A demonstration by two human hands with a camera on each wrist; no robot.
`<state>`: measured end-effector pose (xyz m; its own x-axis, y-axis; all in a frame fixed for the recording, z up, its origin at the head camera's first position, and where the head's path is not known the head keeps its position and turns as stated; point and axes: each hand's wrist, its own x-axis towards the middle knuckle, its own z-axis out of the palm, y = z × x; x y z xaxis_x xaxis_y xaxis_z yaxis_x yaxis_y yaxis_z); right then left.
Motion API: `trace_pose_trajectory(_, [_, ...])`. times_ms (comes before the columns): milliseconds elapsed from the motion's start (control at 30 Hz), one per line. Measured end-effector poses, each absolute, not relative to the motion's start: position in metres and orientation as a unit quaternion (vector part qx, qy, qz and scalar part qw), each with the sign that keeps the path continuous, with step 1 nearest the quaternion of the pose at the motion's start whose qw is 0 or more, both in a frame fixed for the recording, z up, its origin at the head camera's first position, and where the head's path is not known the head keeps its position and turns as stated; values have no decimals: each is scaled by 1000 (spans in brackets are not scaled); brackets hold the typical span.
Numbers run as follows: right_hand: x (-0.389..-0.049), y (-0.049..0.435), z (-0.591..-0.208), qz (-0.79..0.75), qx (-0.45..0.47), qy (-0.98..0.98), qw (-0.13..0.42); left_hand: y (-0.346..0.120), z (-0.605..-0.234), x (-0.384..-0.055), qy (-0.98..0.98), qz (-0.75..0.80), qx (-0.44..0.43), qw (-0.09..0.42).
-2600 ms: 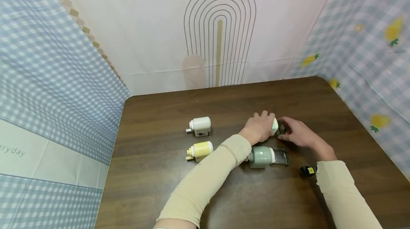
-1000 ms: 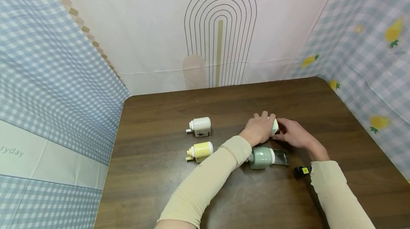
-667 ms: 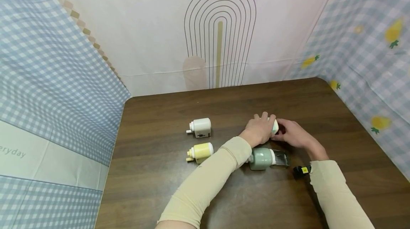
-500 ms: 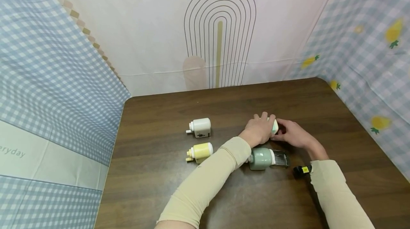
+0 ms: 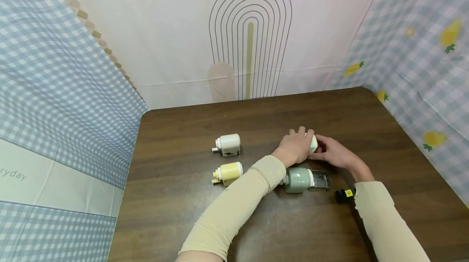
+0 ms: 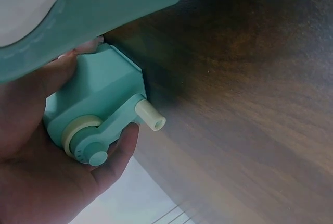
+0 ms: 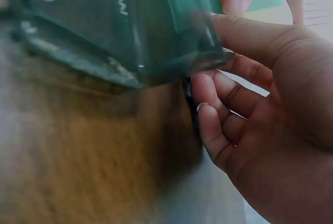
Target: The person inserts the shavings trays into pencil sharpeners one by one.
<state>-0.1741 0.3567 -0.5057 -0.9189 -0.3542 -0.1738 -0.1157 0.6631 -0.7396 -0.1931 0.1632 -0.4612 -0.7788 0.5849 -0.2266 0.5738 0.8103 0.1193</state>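
Observation:
My left hand (image 5: 294, 147) grips a mint-green pencil sharpener (image 6: 96, 86) from above; its crank (image 6: 117, 120) with a cream knob shows in the left wrist view. Curled fingers of my right hand (image 5: 338, 154) are at the sharpener's opposite end, thumb and index finger holding its edge; what lies between them is mostly hidden. In front of both hands lies a grey-green pencil sharpener (image 5: 298, 180), its clear part (image 5: 320, 180) extending rightward. That clear part looms blurred in the right wrist view.
A white pencil sharpener (image 5: 230, 145) and a yellow one (image 5: 231, 171) lie to the left, cranks pointing left. My left forearm (image 5: 234, 209) crosses close by the yellow one. A black strap-like device (image 5: 344, 195) is at my right wrist. Cloth hangs behind the brown table (image 5: 176, 213).
Since the earliest frame my right hand has moved slightly left, closing the dark gap beside the mint-green sharpener. Over the last second both hands have stayed nearly still.

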Motion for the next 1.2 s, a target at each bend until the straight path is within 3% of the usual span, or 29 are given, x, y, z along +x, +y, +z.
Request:
trace_pose_trajectory(400, [-162,354,-492,-345,-116,925,111,156,-454,-191,946,15,295,134])
trace_pose_trajectory(633, [-142,361,-467,-281,-136,947,80,140,-433,-177,935,34,350,56])
trace_pose_trajectory(767, [-125,364,-461,-273,-146,947,83,126,-417,-153,905,61,418,52])
trace_pose_trajectory(1000, [-104,365,-465,-263,-153,947,100,111,-426,-121,892,43,431,127])
trace_pose_trajectory(1200, [-91,361,-472,-274,-142,935,173,110,-451,-113,904,19,401,149])
